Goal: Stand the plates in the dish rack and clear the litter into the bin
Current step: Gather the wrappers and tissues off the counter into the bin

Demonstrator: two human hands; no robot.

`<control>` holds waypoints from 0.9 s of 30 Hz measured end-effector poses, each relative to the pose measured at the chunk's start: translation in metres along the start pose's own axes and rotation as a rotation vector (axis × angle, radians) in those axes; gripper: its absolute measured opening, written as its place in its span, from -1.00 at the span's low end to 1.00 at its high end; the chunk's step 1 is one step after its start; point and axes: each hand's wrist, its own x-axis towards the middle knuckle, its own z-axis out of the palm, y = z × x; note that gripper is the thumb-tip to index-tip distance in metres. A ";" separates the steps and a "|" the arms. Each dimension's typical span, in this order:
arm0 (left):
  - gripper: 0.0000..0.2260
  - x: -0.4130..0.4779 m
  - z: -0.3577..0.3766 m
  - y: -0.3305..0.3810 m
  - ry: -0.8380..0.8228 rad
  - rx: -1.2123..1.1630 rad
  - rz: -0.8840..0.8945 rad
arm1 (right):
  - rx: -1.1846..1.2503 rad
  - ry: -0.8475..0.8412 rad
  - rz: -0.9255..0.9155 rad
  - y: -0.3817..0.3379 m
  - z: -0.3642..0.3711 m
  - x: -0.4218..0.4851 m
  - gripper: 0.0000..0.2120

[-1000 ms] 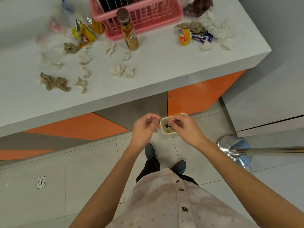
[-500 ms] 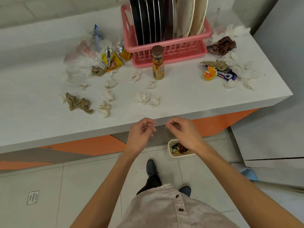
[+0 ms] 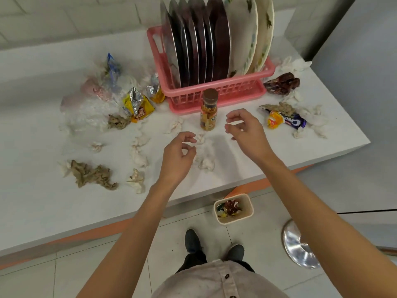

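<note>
Both hands empty, left hand (image 3: 179, 157) and right hand (image 3: 245, 130) loosely curled over tissue wads (image 3: 205, 161), and a careless right-hand sweep risks toppling the bottle (image 3: 208, 111) just left of it.

Bright, even overhead light; faint soft shadows on the counter (image 3: 43, 201). Sheen streaks the plates (image 3: 193, 39) at 12 o'clock, glare off the chrome base (image 3: 300, 244) at 4 o'clock. Edges bow; plastic litter (image 3: 92, 108) at 10 o'clock smears.

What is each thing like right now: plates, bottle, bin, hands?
plates: standing upright in the dish rack
bottle: upright, cap on
bin: on the floor, partly filled
tissues: crumpled, on the counter
left hand: empty, fingers loosely curled
right hand: empty, fingers loosely curled
</note>
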 end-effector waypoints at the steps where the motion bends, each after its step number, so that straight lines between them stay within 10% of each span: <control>1: -0.72 0.011 0.000 0.003 -0.009 0.005 0.004 | -0.036 0.015 -0.025 -0.006 0.000 0.009 -0.82; 12: -0.52 0.101 0.023 0.025 -0.043 0.060 0.109 | -0.470 -0.022 -0.225 -0.036 0.016 0.078 -0.48; 27: -0.65 0.109 -0.039 -0.014 -0.140 0.501 0.188 | -0.493 -0.059 -0.264 -0.025 0.020 0.082 -0.64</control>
